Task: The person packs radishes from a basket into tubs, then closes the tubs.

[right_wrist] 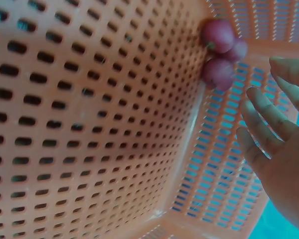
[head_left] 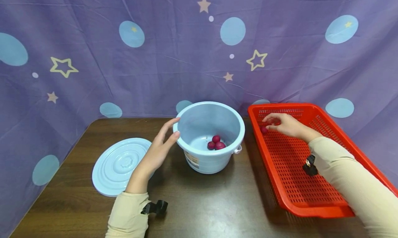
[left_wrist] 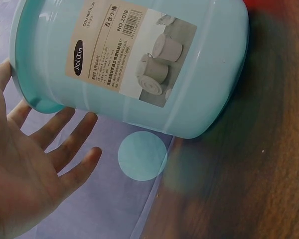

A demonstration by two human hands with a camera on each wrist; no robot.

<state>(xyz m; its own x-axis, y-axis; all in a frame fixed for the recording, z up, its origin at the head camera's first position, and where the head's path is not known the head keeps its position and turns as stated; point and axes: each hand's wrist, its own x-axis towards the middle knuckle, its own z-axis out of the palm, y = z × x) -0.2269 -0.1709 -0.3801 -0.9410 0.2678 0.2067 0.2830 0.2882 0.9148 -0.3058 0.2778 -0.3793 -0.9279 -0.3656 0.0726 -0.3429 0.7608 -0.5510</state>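
Note:
A light blue bucket (head_left: 199,162) stands mid-table with three red radishes (head_left: 220,145) visible at its bottom. At the bucket's left rim is my left hand (head_left: 157,151), thumb and fingertip right at the edge. In the left wrist view, its other fingers spread loosely beside the labelled wall. My right hand (head_left: 289,125) reaches into the far left corner of a red slotted basket (head_left: 281,186), fingers bent loosely and nothing held. Close by its fingertips, three radishes (right_wrist: 218,74) cluster against the basket wall in the right wrist view; the hand partly hides them in the head view.
A round light blue lid (head_left: 116,165) lies on the brown wooden table (head_left: 205,203), left of the bucket and partly behind my left forearm. The bucket's handle joint (head_left: 237,149) faces the basket. A purple patterned curtain (head_left: 186,51) hangs behind the table.

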